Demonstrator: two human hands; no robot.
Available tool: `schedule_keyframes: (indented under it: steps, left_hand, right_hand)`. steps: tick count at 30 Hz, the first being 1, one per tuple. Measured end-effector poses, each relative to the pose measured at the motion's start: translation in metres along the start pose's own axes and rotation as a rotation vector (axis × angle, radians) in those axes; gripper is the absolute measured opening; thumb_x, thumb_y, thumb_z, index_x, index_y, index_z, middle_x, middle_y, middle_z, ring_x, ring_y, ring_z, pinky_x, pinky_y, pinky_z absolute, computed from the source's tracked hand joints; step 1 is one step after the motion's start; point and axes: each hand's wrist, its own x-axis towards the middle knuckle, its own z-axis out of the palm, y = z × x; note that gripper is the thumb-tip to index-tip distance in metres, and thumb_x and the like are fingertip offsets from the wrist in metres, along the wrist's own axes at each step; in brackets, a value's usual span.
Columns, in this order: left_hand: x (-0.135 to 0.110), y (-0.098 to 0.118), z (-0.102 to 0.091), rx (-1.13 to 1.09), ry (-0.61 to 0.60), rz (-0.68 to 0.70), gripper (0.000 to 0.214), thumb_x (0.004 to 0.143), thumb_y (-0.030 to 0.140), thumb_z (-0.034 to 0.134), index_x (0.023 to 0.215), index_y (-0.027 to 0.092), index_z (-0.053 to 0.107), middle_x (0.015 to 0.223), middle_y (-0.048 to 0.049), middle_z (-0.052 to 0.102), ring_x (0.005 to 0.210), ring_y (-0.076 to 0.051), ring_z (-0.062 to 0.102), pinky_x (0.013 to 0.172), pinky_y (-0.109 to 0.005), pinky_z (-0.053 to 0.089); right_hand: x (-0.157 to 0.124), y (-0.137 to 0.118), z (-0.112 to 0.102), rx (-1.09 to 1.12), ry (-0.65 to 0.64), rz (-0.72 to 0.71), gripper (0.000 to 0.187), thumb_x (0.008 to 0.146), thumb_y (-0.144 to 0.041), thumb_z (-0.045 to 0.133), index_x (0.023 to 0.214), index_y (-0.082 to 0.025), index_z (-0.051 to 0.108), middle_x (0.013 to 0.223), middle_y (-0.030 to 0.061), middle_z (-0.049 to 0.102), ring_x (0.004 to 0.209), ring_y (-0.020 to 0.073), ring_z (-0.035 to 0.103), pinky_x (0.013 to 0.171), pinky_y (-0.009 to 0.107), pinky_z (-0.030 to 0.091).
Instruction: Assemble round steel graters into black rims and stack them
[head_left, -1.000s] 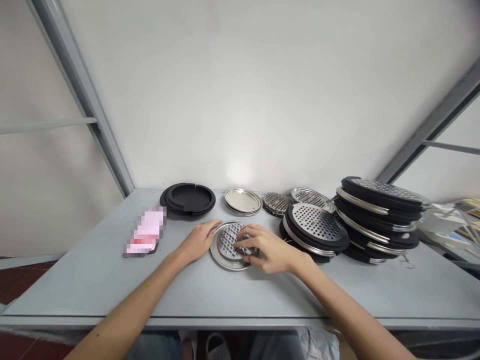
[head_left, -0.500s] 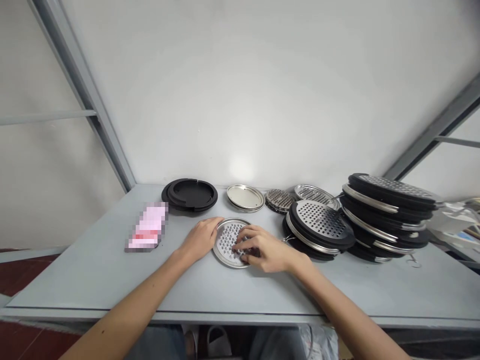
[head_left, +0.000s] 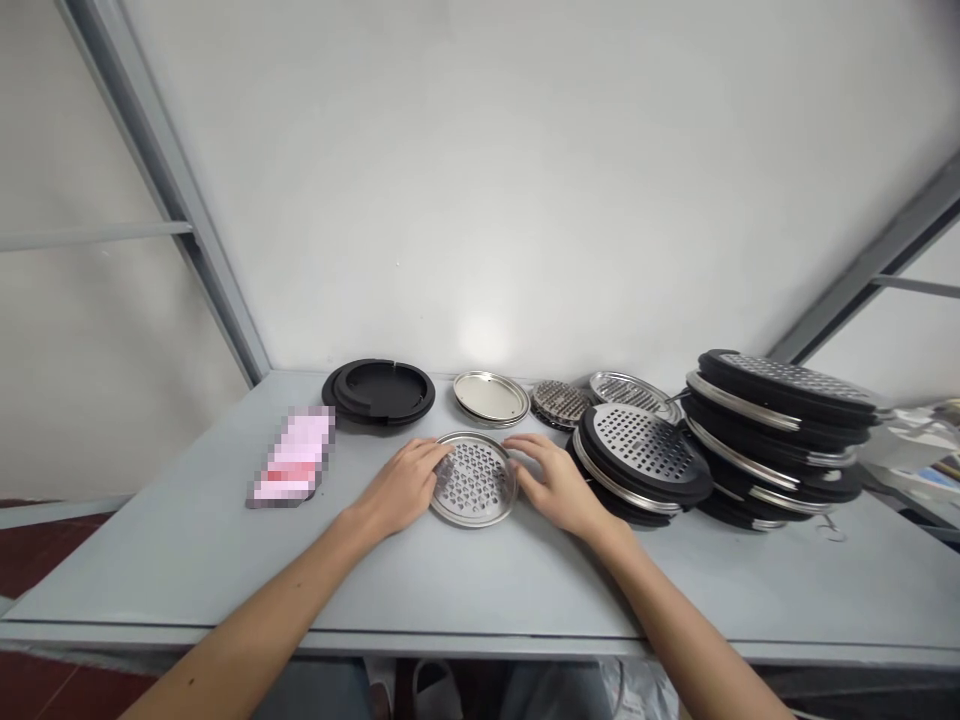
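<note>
A round metal grater plate (head_left: 474,482) with rows of raised holes and a smooth rim lies before me on the grey table. My left hand (head_left: 405,482) grips its left edge, fingertips over the rim and the thumb lower along the side. On the opposite edge, my right hand (head_left: 553,482) holds the rim between its bent fingers and thumb. Behind the plate is a shallow pale metal dish (head_left: 491,397). Several smaller perforated discs (head_left: 561,402) are stacked to the right of that dish. The undersides of both hands are hidden.
Black round rings (head_left: 386,390) lie at the back left, near a blurred pink phone-shaped object (head_left: 294,455). On the right are a short stack of black-rimmed graters (head_left: 641,450) and a taller stack (head_left: 780,430). A silver perforated tray (head_left: 634,392) leans behind. A white wall backs the table.
My right hand has come off the plate's holed middle and moved to its right rim, uncovering the holes. My left hand stays at the left edge, its fingers slightly farther over the rim.
</note>
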Motion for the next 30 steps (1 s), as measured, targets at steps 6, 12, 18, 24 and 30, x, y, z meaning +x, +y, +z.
schedule_keyframes:
  steps: [6, 12, 18, 24, 30]
  left_hand:
    - [-0.001, 0.009, -0.006, 0.007, -0.013, -0.002, 0.039, 0.088, 0.013, 0.043, 0.124, 0.017, 0.058, 0.131, -0.01, 0.055, 0.12, -0.025, 0.05, 0.107, -0.044, 0.039]
    - [-0.004, 0.008, -0.008, 0.01, -0.176, -0.006, 0.073, 0.08, 0.06, 0.061, 0.138, 0.018, 0.046, 0.151, -0.0169, 0.032, 0.14, -0.037, 0.026, 0.112, -0.054, 0.028]
    - [-0.001, 0.004, -0.007, 0.02, -0.252, -0.004, 0.103, 0.063, 0.079, 0.063, 0.141, 0.016, 0.041, 0.155, -0.0175, 0.025, 0.142, -0.038, 0.02, 0.114, -0.053, 0.023]
    - [0.0, 0.002, -0.007, 0.033, -0.3, -0.021, 0.118, 0.052, 0.082, 0.067, 0.144, 0.014, 0.038, 0.156, -0.0178, 0.021, 0.144, -0.038, 0.017, 0.115, -0.051, 0.022]
    - [0.001, 0.005, -0.007, 0.025, -0.278, -0.037, 0.116, 0.051, 0.082, 0.067, 0.143, 0.017, 0.041, 0.156, -0.0169, 0.024, 0.143, -0.038, 0.02, 0.114, -0.051, 0.023]
  right_hand:
    - [-0.005, -0.001, 0.013, -0.154, -0.089, -0.04, 0.033, 0.092, -0.034, 0.049, 0.114, -0.015, 0.066, 0.134, 0.0164, 0.053, 0.127, 0.0292, 0.046, 0.106, 0.046, 0.039]
    - [-0.005, -0.004, 0.015, -0.198, -0.096, -0.015, 0.036, 0.093, -0.035, 0.047, 0.114, -0.012, 0.064, 0.135, 0.0183, 0.051, 0.132, 0.0288, 0.04, 0.109, 0.044, 0.035]
    - [0.002, -0.001, 0.021, -0.213, -0.13, -0.013, 0.046, 0.093, -0.04, 0.047, 0.126, -0.01, 0.056, 0.142, 0.0202, 0.043, 0.135, 0.0303, 0.035, 0.112, 0.046, 0.031]
    - [0.005, 0.001, 0.021, -0.178, -0.177, -0.012, 0.052, 0.091, -0.043, 0.049, 0.129, -0.009, 0.053, 0.145, 0.0208, 0.04, 0.138, 0.0315, 0.032, 0.113, 0.047, 0.029]
    - [0.009, 0.004, 0.017, -0.146, -0.165, -0.098, 0.048, 0.087, -0.042, 0.057, 0.123, -0.011, 0.057, 0.139, 0.0164, 0.05, 0.13, 0.0289, 0.042, 0.11, 0.045, 0.034]
